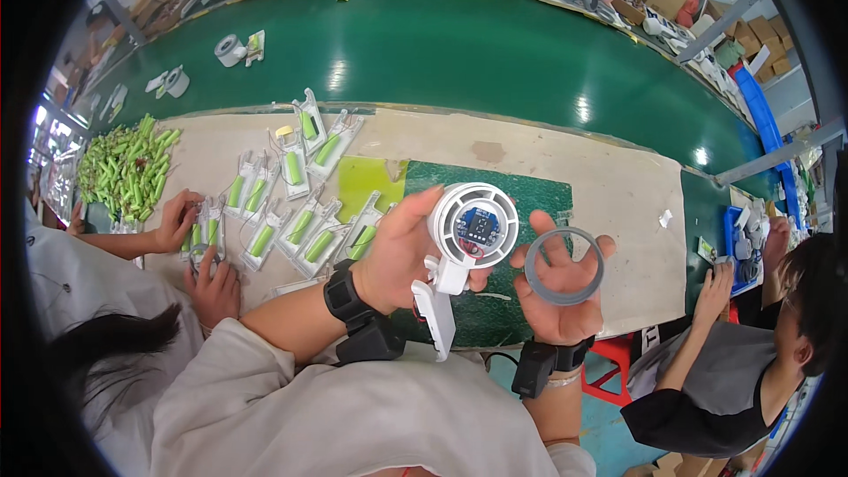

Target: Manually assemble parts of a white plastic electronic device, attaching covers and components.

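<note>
My left hand [395, 247] is closed around a white fan head [439, 223], held up over the work table. Its round, spoked opening faces up, and a small blue circuit board [480, 227] with thin red wires sits in the middle. From the neck of the fan head a white handle piece [436, 318] hangs down at a tilt. Just to the right, my right hand [563, 322] is palm up with its fingers curled, holding a grey ring [565, 299]. The ring is apart from the fan head.
Below my hands lies a dark green mat [490, 311], beside a yellow-green sheet [360, 178]. Several white handle shells with green batteries [300, 228] spread leftward toward a battery pile [128, 168]. A co-worker's hands [215, 293] work there. Beyond runs a green conveyor [459, 53]; another person [733, 362] sits right.
</note>
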A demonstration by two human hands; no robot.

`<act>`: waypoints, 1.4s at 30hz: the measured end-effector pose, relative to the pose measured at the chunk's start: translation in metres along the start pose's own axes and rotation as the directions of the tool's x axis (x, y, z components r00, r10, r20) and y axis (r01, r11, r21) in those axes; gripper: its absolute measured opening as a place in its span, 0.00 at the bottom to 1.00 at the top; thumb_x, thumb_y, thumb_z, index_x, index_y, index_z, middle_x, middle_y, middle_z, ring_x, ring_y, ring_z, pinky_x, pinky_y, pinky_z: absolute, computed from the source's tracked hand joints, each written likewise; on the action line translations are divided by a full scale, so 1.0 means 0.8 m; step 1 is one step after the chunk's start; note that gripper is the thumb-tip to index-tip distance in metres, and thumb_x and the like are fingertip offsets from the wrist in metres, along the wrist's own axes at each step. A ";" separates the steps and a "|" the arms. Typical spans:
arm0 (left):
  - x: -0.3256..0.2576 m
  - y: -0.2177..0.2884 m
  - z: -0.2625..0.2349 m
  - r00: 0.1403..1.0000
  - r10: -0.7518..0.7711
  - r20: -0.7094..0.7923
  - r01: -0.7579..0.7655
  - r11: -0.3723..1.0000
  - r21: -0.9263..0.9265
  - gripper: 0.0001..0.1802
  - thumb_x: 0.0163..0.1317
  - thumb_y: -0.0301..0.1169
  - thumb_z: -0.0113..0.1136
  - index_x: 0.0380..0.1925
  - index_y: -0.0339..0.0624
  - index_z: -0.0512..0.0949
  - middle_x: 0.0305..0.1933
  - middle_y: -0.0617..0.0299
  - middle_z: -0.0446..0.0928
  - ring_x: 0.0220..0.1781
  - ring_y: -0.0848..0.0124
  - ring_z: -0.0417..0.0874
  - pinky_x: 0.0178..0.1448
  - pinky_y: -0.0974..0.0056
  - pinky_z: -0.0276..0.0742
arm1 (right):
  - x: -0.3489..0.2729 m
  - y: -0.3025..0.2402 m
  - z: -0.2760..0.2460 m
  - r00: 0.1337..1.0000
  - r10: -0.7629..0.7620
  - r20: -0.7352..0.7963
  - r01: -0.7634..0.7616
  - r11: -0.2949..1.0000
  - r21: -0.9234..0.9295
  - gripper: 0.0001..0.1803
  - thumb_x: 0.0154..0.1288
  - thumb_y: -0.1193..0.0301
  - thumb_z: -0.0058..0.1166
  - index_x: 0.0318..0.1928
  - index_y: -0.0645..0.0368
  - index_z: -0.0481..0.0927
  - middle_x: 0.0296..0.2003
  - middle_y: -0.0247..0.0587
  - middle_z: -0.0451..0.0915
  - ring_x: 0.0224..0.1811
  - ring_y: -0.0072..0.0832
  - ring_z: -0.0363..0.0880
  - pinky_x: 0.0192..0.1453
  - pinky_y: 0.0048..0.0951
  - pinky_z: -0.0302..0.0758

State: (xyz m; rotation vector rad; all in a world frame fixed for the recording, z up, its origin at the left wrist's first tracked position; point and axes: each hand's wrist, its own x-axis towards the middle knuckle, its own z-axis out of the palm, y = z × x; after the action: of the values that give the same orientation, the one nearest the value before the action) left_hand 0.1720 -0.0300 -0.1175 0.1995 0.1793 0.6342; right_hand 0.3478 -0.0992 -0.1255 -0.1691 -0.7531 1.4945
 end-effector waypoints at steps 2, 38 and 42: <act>0.000 0.000 -0.010 1.000 -0.006 0.022 0.007 0.999 -0.054 0.35 0.62 0.53 0.36 0.58 0.34 0.60 0.45 0.48 0.73 0.33 0.62 0.78 0.32 0.62 0.77 | 0.002 -0.002 0.017 0.999 -0.004 -0.035 0.000 0.993 -0.115 0.31 0.54 0.54 0.58 0.58 0.35 0.61 0.60 0.62 0.56 0.51 0.53 0.69 0.47 0.40 0.74; 0.001 -0.006 0.003 0.990 0.067 0.125 -0.087 0.983 0.159 0.33 0.64 0.50 0.41 0.63 0.41 0.53 0.57 0.53 0.66 0.58 0.59 0.69 0.62 0.55 0.64 | 0.012 0.017 0.091 0.870 -0.407 0.277 0.055 -0.479 -0.876 0.37 0.35 0.70 0.74 0.52 0.56 0.73 0.44 0.47 0.63 0.41 0.35 0.69 0.35 0.26 0.72; -0.006 0.006 0.002 0.977 0.114 0.182 -0.177 0.908 0.379 0.32 0.64 0.47 0.44 0.61 0.39 0.55 0.63 0.48 0.59 0.61 0.59 0.66 0.63 0.56 0.64 | 0.021 0.014 0.100 0.947 -0.251 0.202 0.076 -0.436 -0.897 0.39 0.35 0.72 0.73 0.53 0.55 0.72 0.41 0.45 0.64 0.36 0.34 0.70 0.35 0.26 0.72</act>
State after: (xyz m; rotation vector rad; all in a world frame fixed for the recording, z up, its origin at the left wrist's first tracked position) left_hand 0.1655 -0.0290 -0.1146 0.6564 0.1397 0.7247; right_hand 0.2936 -0.1095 -0.0645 -1.4561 -1.7740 -0.0881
